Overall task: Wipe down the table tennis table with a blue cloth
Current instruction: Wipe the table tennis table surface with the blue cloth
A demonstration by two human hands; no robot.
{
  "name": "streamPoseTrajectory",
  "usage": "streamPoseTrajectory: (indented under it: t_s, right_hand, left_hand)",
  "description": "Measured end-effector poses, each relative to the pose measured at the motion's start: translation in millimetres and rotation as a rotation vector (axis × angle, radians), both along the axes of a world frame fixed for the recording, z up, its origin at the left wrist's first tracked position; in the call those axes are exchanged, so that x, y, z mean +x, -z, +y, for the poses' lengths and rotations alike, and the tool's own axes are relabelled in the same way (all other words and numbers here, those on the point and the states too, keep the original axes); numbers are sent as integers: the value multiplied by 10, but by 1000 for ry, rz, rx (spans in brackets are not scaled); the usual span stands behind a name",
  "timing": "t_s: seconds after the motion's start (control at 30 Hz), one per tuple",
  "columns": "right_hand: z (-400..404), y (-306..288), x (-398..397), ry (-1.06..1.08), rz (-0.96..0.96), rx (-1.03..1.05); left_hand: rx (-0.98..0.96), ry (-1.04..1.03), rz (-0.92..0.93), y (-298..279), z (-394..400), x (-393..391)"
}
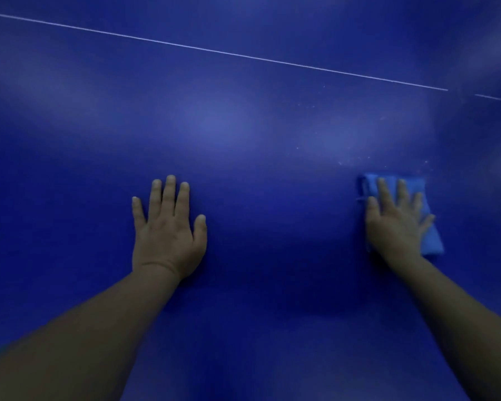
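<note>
blue cloth (434,241) | folded, flat on counter, right side | counter (243,125) | dark blue, thin white line

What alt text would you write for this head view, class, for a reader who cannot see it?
A right hand presses a folded blue cloth flat on a blue table tennis table. The left hand rests flat beside it. Pale specks lie beyond the cloth, before a thin white line.

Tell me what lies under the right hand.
A folded light-blue cloth lies flat on the dark-blue table tennis table, pressed by the right hand with straight fingers. The cloth's middle and the table under it are covered.
</note>
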State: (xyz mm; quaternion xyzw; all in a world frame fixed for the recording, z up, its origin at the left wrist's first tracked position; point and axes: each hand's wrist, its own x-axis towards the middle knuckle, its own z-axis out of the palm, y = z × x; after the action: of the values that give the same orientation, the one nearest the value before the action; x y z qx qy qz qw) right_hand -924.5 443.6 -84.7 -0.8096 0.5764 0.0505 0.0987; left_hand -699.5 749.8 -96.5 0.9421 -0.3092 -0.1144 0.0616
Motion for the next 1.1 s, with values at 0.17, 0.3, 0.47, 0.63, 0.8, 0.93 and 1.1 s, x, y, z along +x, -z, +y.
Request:
streamPoseTrajectory:
  t_s: [0.17,0.3,0.47,0.63,0.8,0.93,1.1]
  right_hand:
    - [781,80,497,-167,0,-64]
    - [1456,212,1497,-635,-167,-91]
    - [635,219,2170,-671,-105,-92]
    - [-750,45,1337,123,-63,-40]
    - [132,102,1652,-200,-38,-93]
    - [319,180,1739,-700,-48,-73]
    - [-533,3,1541,40,-19,-19]
  left_hand:
    - [-140,-1,-3,7,24,0]
    - [-228,17,-28,63,51,19]
    - [-133,32,-61,95,1,44]
    - [-81,42,-66,102,-9,35]
    - [-65,57,-73,103,-13,58]
    - [-41,58,-74,105,-14,62]
    - [-48,67,-68,96,-12,62]
